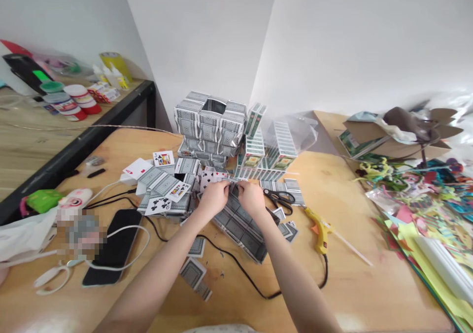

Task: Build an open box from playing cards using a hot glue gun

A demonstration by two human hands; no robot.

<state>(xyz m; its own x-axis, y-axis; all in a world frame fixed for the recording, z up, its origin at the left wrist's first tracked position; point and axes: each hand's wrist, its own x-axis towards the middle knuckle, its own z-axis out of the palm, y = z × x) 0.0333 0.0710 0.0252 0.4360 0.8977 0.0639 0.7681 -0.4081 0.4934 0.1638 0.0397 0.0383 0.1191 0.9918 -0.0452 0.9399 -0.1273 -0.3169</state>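
Observation:
My left hand (215, 196) and my right hand (252, 197) are close together at the table's middle, fingers pinched. Between them shows the thin grey edge of what looks like a playing card (232, 179), mostly hidden by my fingers. Under my hands lies a long box-like piece made of grey-backed cards (240, 227), slanting toward me. Just left is another card structure (186, 168), with loose cards (158, 183) spread over it. Behind rises a tall, hollow-topped card structure (209, 123). Black-handled scissors (280, 198) lie right of my right hand.
A yellow glue gun (318, 229) with a black cord rests at the right. Boxed card decks (279, 148) stand at the back. A phone (114, 247) and white cable lie left. Loose cards (192, 272) lie in front. Coloured craft scraps (417, 185) fill the right side.

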